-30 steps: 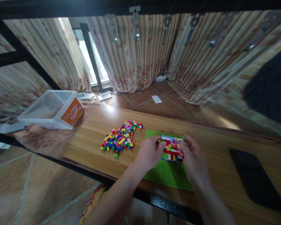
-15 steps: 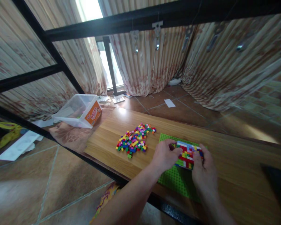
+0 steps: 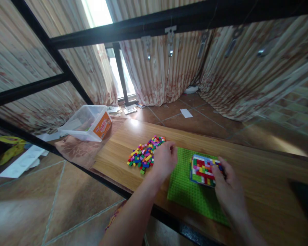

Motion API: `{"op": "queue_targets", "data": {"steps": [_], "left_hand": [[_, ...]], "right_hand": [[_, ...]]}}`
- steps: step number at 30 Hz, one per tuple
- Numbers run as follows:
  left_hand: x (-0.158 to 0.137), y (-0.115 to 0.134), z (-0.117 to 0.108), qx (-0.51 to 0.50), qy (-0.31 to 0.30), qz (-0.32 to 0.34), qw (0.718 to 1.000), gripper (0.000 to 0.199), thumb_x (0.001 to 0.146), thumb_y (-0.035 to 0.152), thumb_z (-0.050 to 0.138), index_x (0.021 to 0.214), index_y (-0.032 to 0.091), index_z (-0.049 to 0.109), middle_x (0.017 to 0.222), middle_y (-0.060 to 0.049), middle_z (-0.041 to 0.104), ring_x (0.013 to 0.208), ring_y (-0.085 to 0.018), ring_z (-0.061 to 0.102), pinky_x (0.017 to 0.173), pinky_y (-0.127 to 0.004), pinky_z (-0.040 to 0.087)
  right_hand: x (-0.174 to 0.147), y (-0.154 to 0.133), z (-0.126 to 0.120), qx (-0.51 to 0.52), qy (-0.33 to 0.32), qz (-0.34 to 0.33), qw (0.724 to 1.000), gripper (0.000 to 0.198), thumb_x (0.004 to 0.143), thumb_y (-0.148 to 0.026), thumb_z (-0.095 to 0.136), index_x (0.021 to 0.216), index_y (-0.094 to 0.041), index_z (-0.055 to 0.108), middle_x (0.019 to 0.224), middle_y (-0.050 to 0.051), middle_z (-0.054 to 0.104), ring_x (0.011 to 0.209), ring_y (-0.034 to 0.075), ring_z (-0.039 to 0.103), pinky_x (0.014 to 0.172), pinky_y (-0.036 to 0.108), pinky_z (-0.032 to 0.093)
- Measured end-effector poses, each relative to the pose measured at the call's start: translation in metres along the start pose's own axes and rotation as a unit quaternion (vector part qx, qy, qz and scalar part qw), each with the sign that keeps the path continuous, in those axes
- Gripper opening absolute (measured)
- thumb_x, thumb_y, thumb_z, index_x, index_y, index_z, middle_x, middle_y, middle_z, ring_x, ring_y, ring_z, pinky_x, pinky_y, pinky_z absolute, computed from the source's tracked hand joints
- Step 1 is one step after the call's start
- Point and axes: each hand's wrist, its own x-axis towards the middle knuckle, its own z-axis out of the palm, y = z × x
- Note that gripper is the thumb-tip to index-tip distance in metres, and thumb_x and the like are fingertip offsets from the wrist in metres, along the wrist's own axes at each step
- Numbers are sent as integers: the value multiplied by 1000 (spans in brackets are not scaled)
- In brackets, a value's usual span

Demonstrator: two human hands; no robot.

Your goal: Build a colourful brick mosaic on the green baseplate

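Green and studded, the baseplate (image 3: 192,191) lies flat on the wooden desk (image 3: 246,164), and on its far right part sits the multicoloured brick panel (image 3: 202,169). Half a second ago both hands were at that panel; now the left hand (image 3: 164,160) has left it and moved leftward to the edge of the loose brick pile (image 3: 145,155), where it rests knuckles up with fingers curled, and whether it has hold of a brick cannot be told. The right hand (image 3: 227,181) has stayed at the panel's right edge, its fingers bent against that side and pressing on it rather than wrapped around it. More of the baseplate shows bare than before, between the two hands. The pile lies on the desk just left of the baseplate. Well to the left, on a patterned cloth (image 3: 77,150), a clear plastic tub (image 3: 86,123) with an orange label lies tipped; its contents are too blurred to make out.
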Motion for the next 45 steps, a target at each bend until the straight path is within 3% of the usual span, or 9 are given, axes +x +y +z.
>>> {"op": "queue_targets", "data": {"steps": [3, 8, 13, 22, 27, 30, 34, 38, 45], "left_hand": [[12, -22, -22, 120, 55, -17, 991, 26, 88, 14, 49, 96, 19, 73, 98, -9, 71, 89, -21, 66, 82, -31, 50], [18, -44, -32, 244, 25, -52, 968, 25, 89, 20, 50, 99, 20, 73, 100, -11, 69, 91, -22, 66, 84, -31, 50], [18, -45, -28, 281, -3, -50, 958, 23, 87, 17, 50, 93, 19, 72, 99, -11, 68, 92, -22, 66, 84, -30, 50], [18, -49, -29, 266, 3, -40, 963, 21, 85, 11, 51, 88, 18, 70, 95, -10, 68, 90, -23, 65, 80, -30, 48], [18, -40, -30, 209, 21, 18, 978, 15, 86, 13, 54, 83, 18, 68, 87, -9, 70, 88, -23, 64, 80, -32, 46], [13, -27, -24, 82, -34, 103, 991, 12, 84, 12, 57, 79, 18, 66, 80, -3, 69, 78, -18, 63, 74, -28, 46], [0, -7, -12, -92, -126, 220, 963, 12, 85, 11, 58, 79, 18, 67, 79, -1, 68, 77, -14, 62, 72, -24, 46], [-14, 6, -4, -136, -164, 236, 948, 14, 85, 9, 59, 81, 18, 69, 83, -2, 69, 81, -14, 63, 74, -24, 47], [-19, 8, 8, -109, -150, 244, 952, 16, 85, 9, 58, 83, 19, 70, 85, -3, 69, 80, -14, 63, 73, -25, 47]], "right_hand": [[2, 1, -1, 7, -3, 3, 1000, 71, 81, -63, 48, 135, -18, 57, 129, 17, 62, 114, 33, 58, 99, 51, 41], [2, -3, -3, 6, -7, -4, 1000, 71, 81, -63, 49, 134, -17, 57, 129, 17, 63, 113, 31, 59, 99, 49, 42], [2, -6, -4, 3, -11, 3, 1000, 72, 79, -64, 51, 133, -16, 59, 126, 16, 64, 111, 31, 60, 99, 48, 43], [4, -6, -5, -1, -11, -8, 1000, 72, 78, -64, 51, 130, -15, 60, 123, 17, 66, 108, 32, 62, 97, 49, 44], [4, -6, -5, 29, -15, -12, 999, 70, 78, -62, 53, 129, -14, 61, 121, 17, 67, 105, 31, 64, 96, 49, 46], [4, -8, -4, 27, -7, -19, 999, 67, 78, -60, 53, 127, -14, 62, 121, 17, 67, 107, 31, 63, 97, 49, 45], [4, -11, -4, 37, -1, -25, 999, 65, 79, -58, 54, 126, -14, 62, 120, 17, 68, 107, 30, 64, 97, 49, 46], [4, -10, -3, 51, 3, -34, 998, 62, 80, -56, 54, 124, -14, 63, 120, 17, 68, 106, 30, 65, 97, 49, 47], [5, -8, -3, 69, -5, -39, 997, 61, 80, -55, 55, 124, -14, 62, 121, 16, 68, 109, 29, 64, 100, 48, 46]]}}
